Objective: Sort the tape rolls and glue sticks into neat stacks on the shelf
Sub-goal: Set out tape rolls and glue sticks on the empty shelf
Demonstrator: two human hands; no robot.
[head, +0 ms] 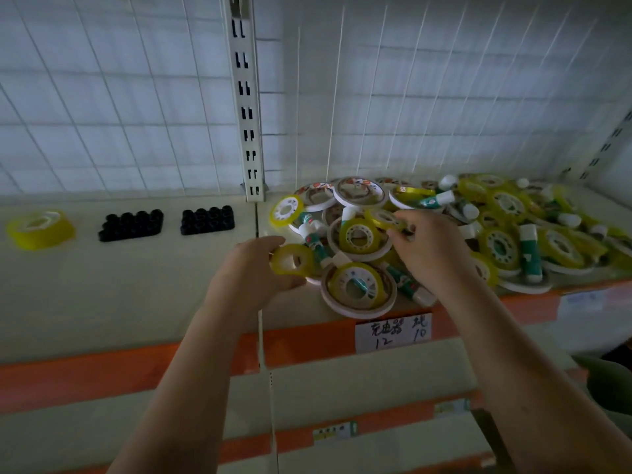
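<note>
Fingers of the left hand (249,268) curl round a yellow tape roll (293,260) at the pile's near-left edge, while the right hand (431,249) pinches a second yellow roll (384,218) above the heap. Glue sticks (530,251) and wide white rolls (359,191) crowd the shelf (136,285) around both hands. Well to the left lie two black blocks (131,225) and a stacked yellow roll (39,229).

The scene is dim, with a cool, flat light that seems strongest on the white wire-grid back panel (119,107); shadows are soft and faint. The corners darken. Wide-angle distortion bends the orange-edged cream metal shelf (102,378) and the grid lines toward the edges. Motion blur softens the yellow translucent tape roll at far left (39,229) and the whole frame slightly.
</note>
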